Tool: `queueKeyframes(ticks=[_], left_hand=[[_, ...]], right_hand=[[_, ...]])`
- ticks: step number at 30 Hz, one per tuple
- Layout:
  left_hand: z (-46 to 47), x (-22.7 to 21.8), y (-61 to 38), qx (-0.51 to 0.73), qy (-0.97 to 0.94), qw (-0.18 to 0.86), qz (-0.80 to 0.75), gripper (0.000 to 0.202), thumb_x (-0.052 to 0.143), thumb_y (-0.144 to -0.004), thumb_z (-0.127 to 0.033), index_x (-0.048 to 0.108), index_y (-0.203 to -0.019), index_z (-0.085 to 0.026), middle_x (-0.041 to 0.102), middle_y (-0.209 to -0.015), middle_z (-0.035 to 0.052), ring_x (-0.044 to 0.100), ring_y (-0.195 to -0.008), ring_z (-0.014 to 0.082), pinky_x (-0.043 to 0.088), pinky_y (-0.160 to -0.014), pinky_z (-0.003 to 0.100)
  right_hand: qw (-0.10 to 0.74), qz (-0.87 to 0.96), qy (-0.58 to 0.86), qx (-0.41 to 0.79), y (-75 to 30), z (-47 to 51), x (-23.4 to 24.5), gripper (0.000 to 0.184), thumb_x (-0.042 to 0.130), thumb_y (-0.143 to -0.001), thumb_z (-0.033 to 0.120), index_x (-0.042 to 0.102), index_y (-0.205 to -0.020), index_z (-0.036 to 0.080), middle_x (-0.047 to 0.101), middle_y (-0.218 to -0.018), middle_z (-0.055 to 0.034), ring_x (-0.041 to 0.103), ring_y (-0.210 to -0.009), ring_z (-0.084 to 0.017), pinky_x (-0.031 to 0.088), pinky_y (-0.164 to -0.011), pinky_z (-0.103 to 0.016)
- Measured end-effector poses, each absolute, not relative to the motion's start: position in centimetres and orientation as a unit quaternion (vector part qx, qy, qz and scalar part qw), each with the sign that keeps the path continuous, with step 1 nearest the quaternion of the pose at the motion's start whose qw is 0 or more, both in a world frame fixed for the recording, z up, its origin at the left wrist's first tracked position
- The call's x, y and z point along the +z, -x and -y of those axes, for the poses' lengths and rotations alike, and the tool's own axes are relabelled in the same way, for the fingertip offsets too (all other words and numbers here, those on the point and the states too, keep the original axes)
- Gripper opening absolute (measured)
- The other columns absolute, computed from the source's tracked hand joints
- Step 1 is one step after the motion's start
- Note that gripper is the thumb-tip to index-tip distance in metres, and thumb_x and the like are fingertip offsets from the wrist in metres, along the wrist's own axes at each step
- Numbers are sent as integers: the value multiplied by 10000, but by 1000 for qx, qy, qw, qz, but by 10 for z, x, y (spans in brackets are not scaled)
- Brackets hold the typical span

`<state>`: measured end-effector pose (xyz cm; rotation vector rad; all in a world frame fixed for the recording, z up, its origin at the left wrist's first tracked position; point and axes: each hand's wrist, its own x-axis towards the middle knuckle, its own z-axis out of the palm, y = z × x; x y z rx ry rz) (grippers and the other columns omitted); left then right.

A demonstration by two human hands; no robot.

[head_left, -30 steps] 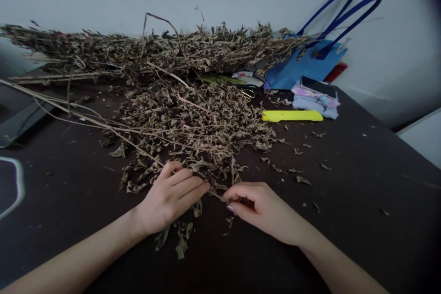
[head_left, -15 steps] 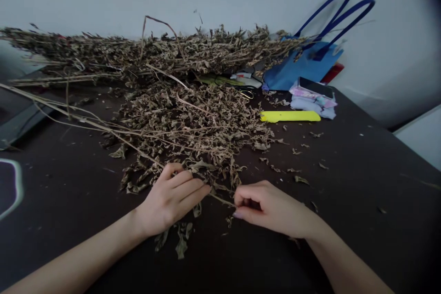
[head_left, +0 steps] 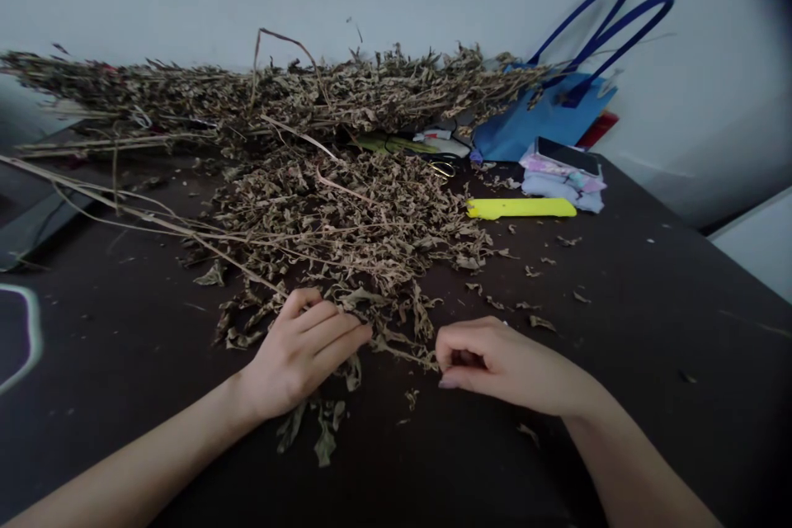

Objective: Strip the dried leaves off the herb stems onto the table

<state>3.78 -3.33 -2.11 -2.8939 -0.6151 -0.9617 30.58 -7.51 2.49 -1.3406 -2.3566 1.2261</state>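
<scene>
- Your left hand [head_left: 309, 355] is closed over a dried stem [head_left: 247, 272], fingers curled across it; your thumb is mostly hidden, so you cannot check that side of the grip from here.
- Your right hand [head_left: 495, 359] has its fingers curled in toward the thumb, right beside the stem's thin end. You cannot tell whether that grip is clamped on the end or only touching it.
- The stem slants over the worktop [head_left: 619, 289], from its left side toward the middle of the part nearest you, among other long bare stalks.
- Expect it to be very light, fairly stiff along the woody length and brittle toward the thin end. The bare, thicker stretch looks the safest place for you to hold; pinch the tip gently, as it may snap.
- Curled dried leaves [head_left: 346, 223] lie heaped just beyond your hands, probably crisp and quick to crumble under pressure. A few broader leaves [head_left: 325, 429] lie just on your side of the left hand.
- Along the worktop's wall-side edge you have a long bundle of dried plants [head_left: 309, 91]; near its far right corner stand a blue tote bag [head_left: 525, 128] and a phone [head_left: 569, 154].
</scene>
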Motion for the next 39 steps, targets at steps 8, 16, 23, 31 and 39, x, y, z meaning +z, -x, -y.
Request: queueKeyframes(ticks=[8, 16, 23, 31, 39], left_hand=[[35, -19, -38, -311, 930, 9, 197, 201, 448, -885, -79, 597, -1005, -139, 671, -893, 47, 538, -723, 140, 338, -793, 365], [35, -19, -38, -308, 930, 20, 200, 212, 413, -909, -111, 593, -1012, -156, 675, -891, 41, 540, -727, 133, 340, -800, 352], [36, -16, -36, -317, 927, 22, 201, 200, 431, -899, -109, 595, -1004, -152, 672, -881, 39, 552, -721, 136, 344, -804, 354], [36, -17, -37, -321, 926, 30, 195, 187, 453, -892, -106, 601, -993, -159, 677, -869, 30, 552, -702, 129, 345, -797, 354], [37, -19, -36, -317, 926, 28, 202, 202, 463, -882, -101, 595, -1021, -164, 680, -899, 35, 568, -728, 131, 359, -805, 350]], right_hand=[[139, 744, 468, 457, -296, 78, 20, 298, 648, -763, 309, 581, -1043, 229, 560, -971, -8, 392, -551, -57, 358, -524, -192], [146, 662, 442, 588, -289, 78, 5, 180, 561, -830, 279, 602, -960, 162, 577, -670, 15, 498, -597, -82, 378, -555, -198], [108, 629, 422, 644, -306, 70, 11, 228, 609, -792, 351, 619, -889, 144, 593, -745, -10, 529, -588, -69, 416, -532, -180], [90, 707, 376, 593, -321, 67, 10, 259, 505, -866, 291, 638, -1045, 160, 645, -758, -38, 543, -519, -68, 444, -481, -182], [100, 779, 367, 499, -316, 64, 20, 243, 485, -875, 241, 660, -1038, 194, 693, -964, -57, 628, -823, -143, 472, -736, -259]])
